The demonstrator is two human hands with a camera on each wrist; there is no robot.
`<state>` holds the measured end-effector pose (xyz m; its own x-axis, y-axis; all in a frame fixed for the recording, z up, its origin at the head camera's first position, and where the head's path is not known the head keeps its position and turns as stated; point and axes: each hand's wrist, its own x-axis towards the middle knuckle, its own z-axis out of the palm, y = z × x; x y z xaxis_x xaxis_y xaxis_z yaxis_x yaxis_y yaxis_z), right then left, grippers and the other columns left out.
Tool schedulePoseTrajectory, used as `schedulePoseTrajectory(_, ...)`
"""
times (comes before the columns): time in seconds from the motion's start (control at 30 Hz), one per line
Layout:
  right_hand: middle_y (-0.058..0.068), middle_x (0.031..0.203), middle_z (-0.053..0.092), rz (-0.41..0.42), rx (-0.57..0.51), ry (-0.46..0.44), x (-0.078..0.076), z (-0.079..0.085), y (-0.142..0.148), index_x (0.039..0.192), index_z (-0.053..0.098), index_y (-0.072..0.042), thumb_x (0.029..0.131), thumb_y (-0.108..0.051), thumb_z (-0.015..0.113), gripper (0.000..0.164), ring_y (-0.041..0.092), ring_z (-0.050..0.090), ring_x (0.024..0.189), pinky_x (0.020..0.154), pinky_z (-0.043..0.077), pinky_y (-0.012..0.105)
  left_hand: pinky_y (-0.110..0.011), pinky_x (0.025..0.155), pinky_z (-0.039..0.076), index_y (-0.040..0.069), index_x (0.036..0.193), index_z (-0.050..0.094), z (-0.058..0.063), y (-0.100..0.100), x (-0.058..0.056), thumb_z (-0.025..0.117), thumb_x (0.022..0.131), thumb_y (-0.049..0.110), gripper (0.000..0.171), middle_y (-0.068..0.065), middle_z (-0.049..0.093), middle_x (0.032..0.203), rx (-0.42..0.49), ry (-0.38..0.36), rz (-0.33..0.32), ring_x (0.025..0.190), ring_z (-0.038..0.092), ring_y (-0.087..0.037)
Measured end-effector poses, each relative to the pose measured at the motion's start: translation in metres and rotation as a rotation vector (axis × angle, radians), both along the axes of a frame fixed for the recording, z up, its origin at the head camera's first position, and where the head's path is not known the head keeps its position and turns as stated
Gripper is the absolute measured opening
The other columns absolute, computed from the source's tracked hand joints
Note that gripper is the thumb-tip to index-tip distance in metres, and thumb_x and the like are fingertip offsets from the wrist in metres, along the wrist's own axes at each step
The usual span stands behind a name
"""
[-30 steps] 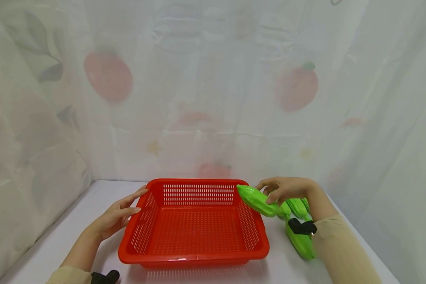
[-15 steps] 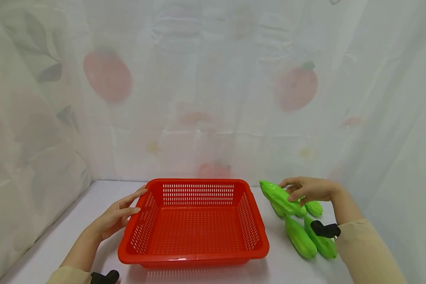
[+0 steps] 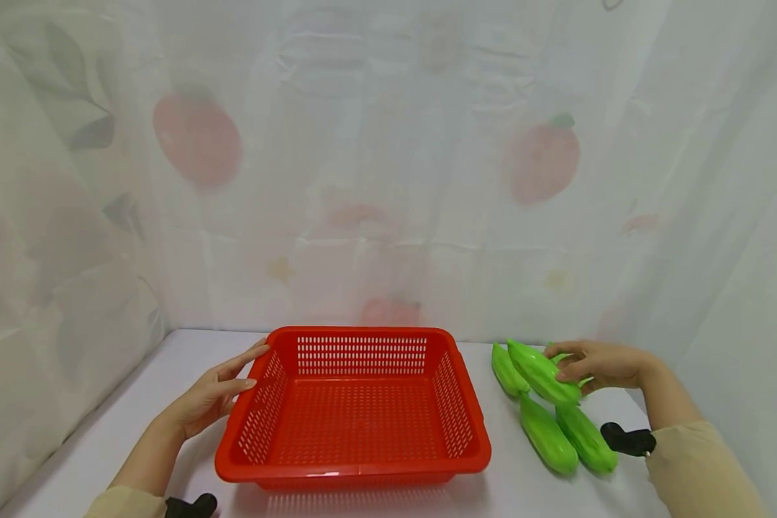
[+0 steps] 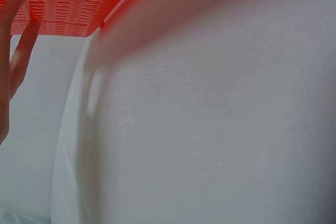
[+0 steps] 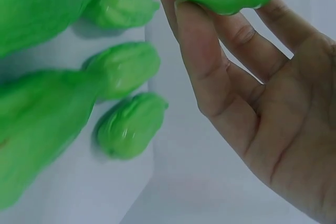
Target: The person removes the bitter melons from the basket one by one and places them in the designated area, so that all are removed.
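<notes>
A red plastic basket with slotted walls stands in the middle of the table. My left hand touches its left rim; two of the fingers reach straight to the outer wall in the left wrist view. My right hand pinches a bright green bitter melon between thumb and fingers, above the table. Several more bitter melons lie close by: one just left of it, another in front and a third beside that. The right hand partly hides those behind.
The pale table runs back to a white curtain printed with faded fruit. Similar curtains hang along both sides. The basket's right rim stands a short way left of the melons.
My right hand has moved right, carrying the bitter melon from over the basket's right rim to the other melons and lowering it. My left hand and the basket have stayed put.
</notes>
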<state>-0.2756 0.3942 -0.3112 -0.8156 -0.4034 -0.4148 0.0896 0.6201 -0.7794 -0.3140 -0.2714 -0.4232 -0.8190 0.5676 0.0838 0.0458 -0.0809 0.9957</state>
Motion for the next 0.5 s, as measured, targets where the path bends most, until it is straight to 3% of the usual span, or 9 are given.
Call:
schedulePoseTrajectory(0.13, 0.035, 0.156, 0.02, -0.015, -0.001, 0.007, 0.005, -0.005, 0.013, 0.154, 0.019, 0.001, 0.097, -0.025, 0.057, 0.073, 0.016, 0.053, 0.115, 0.089, 0.054, 0.038, -0.032, 0.091, 0.059, 0.016, 0.159, 0.015, -0.001, -0.001, 0.0, 0.041, 0.103, 0.007, 0.062, 0.038, 0.03, 0.152, 0.006, 0.001, -0.004, 0.118, 0.063, -0.005)
schedulePoseTrajectory(0.3, 0.039, 0.155, 0.02, -0.054, -0.013, 0.008, 0.011, -0.012, 0.029, 0.153, 0.017, 0.004, 0.099, -0.025, 0.055, 0.073, 0.015, 0.057, 0.114, 0.091, 0.055, 0.039, -0.033, 0.09, 0.059, 0.016, 0.159, 0.015, -0.001, 0.0, 0.0, 0.041, 0.103, 0.007, 0.062, 0.042, 0.038, 0.144, 0.012, -0.002, -0.006, 0.115, 0.065, -0.005)
schedulePoseTrajectory(0.4, 0.033, 0.15, 0.036, -0.077, -0.024, -0.006, 0.014, -0.018, 0.041, 0.153, 0.016, 0.006, 0.1, -0.025, 0.053, 0.072, 0.016, 0.059, 0.117, 0.094, 0.056, 0.04, -0.033, 0.09, 0.059, 0.016, 0.159, 0.016, 0.0, 0.0, 0.0, 0.042, 0.103, 0.007, 0.062, 0.042, 0.04, 0.143, 0.011, -0.006, -0.001, 0.115, 0.064, -0.005)
schedulePoseTrajectory(0.5, 0.018, 0.14, 0.052, -0.098, -0.035, -0.023, 0.016, -0.024, 0.052, 0.152, 0.015, 0.008, 0.101, -0.024, 0.052, 0.071, 0.014, 0.063, 0.115, 0.095, 0.056, 0.041, -0.033, 0.09, 0.059, 0.016, 0.158, 0.016, 0.0, 0.0, 0.0, 0.042, 0.103, 0.007, 0.062, 0.042, 0.04, 0.142, 0.008, -0.011, 0.008, 0.115, 0.064, -0.004)
